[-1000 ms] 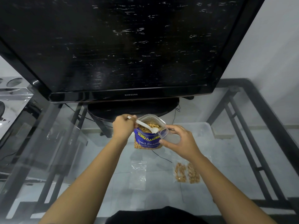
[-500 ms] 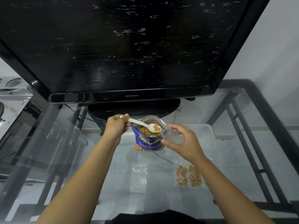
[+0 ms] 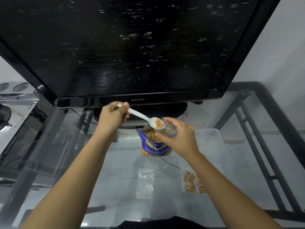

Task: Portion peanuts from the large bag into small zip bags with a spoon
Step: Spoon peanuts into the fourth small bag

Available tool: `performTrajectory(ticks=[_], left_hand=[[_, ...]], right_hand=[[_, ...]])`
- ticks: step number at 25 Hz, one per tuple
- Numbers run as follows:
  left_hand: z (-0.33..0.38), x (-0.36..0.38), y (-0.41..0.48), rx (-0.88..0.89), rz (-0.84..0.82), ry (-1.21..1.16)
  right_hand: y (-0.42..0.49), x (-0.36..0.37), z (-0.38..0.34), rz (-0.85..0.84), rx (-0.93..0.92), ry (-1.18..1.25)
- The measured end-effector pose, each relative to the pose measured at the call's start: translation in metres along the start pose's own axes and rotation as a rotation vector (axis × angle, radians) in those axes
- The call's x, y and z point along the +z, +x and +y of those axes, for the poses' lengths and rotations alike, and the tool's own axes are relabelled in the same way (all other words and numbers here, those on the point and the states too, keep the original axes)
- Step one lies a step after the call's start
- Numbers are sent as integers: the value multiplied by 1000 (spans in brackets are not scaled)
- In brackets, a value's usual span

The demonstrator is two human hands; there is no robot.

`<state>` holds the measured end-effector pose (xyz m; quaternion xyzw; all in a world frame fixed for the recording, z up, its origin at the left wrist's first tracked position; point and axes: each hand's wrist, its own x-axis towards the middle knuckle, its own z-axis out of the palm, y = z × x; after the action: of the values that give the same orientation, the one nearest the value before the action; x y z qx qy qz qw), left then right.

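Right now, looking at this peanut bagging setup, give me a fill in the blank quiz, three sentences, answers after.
The left hand grips a white spoon whose bowl carries ____. The right hand holds a small clear zip bag by the open large bag, which is coloured ____. On the glass table, the flat zip bag left of the filled bags is ____.
Missing words: peanuts; blue; empty.
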<state>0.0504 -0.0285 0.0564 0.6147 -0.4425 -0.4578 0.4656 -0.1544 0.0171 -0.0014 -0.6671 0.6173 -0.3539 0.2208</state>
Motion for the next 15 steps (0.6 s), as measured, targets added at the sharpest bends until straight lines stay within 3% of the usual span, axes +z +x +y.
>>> performTrajectory(ticks=[3, 5, 6, 9, 11, 13, 15], left_hand=[[33, 7, -34, 514, -106, 466], [49, 7, -51, 840, -114, 633], [55, 4, -52, 883, -71, 636], [51, -2, -28, 763, 59, 604], [24, 4, -16, 735, -89, 769], [-9, 17, -19, 825, -282, 972], [-36, 27, -25, 889, -370, 1074]], right_hand=[[1, 9, -8, 47, 8, 128], [2, 12, -7, 97, 43, 230], [2, 11, -6, 109, 73, 274], [-4, 6, 5, 101, 140, 309], [-10, 3, 14, 85, 162, 287], [-16, -1, 19, 57, 183, 270], [-19, -2, 24, 25, 198, 245]])
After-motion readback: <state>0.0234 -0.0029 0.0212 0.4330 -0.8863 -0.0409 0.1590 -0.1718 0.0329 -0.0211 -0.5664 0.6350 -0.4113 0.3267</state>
